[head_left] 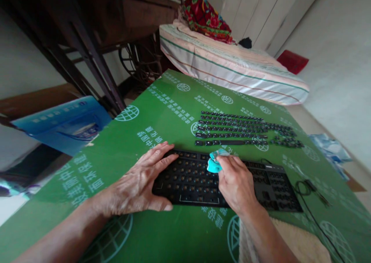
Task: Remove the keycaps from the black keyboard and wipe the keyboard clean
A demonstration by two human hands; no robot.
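Note:
A black keyboard with its keycaps off lies across the green board. My left hand rests at its left end, fingers spread, thumb along the front edge and fingertips at the back corner. In my right hand is a bunched turquoise cloth, pinched between thumb and fingers over the upper middle of the keyboard. Whether the cloth touches the key sockets is hard to see. Behind the keyboard the loose black keycaps are laid out in rows.
A green printed board forms the work surface. A cable trails off the right side, and a beige cloth lies at the front right. Beyond stand a bed and a dark wooden table. A blue box is at left.

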